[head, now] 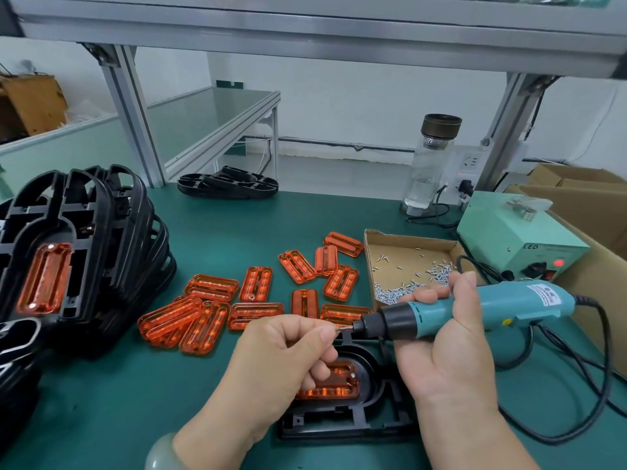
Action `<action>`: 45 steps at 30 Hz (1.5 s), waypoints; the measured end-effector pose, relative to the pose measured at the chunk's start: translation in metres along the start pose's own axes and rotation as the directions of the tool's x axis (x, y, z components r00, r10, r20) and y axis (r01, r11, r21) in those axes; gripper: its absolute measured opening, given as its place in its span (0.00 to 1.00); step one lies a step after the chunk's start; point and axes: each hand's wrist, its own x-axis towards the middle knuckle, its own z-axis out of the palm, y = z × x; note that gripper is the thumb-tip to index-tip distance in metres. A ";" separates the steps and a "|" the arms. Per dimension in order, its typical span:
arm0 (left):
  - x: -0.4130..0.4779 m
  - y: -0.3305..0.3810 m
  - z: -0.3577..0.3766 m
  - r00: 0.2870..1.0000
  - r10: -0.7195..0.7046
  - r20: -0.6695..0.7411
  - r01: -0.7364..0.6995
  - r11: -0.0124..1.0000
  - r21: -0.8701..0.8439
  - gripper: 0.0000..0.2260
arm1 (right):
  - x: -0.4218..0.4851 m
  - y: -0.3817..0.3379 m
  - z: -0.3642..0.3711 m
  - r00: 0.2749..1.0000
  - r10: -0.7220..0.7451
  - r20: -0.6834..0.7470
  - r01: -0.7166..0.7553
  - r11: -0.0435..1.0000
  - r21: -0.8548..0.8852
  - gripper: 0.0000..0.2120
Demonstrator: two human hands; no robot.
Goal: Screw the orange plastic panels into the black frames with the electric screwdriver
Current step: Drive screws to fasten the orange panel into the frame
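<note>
**Green bench [135, 401], screw at bit**

Left hand [285, 354] pinches a screw [337, 329] against the electric screwdriver [475, 310] gripped by the right hand [451, 337], above one black frame [339, 425] holding one orange panel [334, 381]. Beyond lie about twelve loose panels [256, 283]; a cardboard box [368, 252] holds screws [400, 291].

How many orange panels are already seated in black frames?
2: one orange panel in the front frame of the left stack, another in the frame at the near edge. Rear stack frames may hide more.
</note>
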 end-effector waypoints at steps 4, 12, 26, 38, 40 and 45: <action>0.000 0.000 0.000 1.000 -0.003 0.009 0.003 1.000 -0.004 0.06 | 0.000 0.000 -0.001 1.000 0.008 -0.008 -0.008 1.000 0.013 0.19; 0.001 -0.002 -0.002 0.999 0.050 -0.004 -0.049 0.988 0.145 0.10 | -0.002 0.003 -0.002 1.000 0.013 -0.016 -0.013 1.000 -0.019 0.10; 0.001 0.003 -0.010 0.989 0.141 0.047 -0.147 0.974 0.172 0.05 | -0.003 0.003 -0.001 1.000 -0.010 -0.003 0.010 1.000 -0.018 0.09; 0.018 -0.009 -0.057 0.987 -0.069 0.144 -0.045 0.748 0.662 0.17 | 0.004 -0.005 -0.002 0.998 -0.017 -0.060 0.011 0.996 -0.091 0.10; 0.019 -0.012 -0.057 0.980 -0.079 0.184 -0.075 0.706 0.704 0.26 | 0.004 -0.005 -0.002 0.998 -0.018 -0.059 0.011 0.993 -0.121 0.12; 0.019 -0.017 -0.051 0.976 -0.028 0.217 -0.148 0.646 0.749 0.32 | 0.001 -0.002 -0.001 0.998 -0.007 -0.054 -0.001 0.987 -0.158 0.11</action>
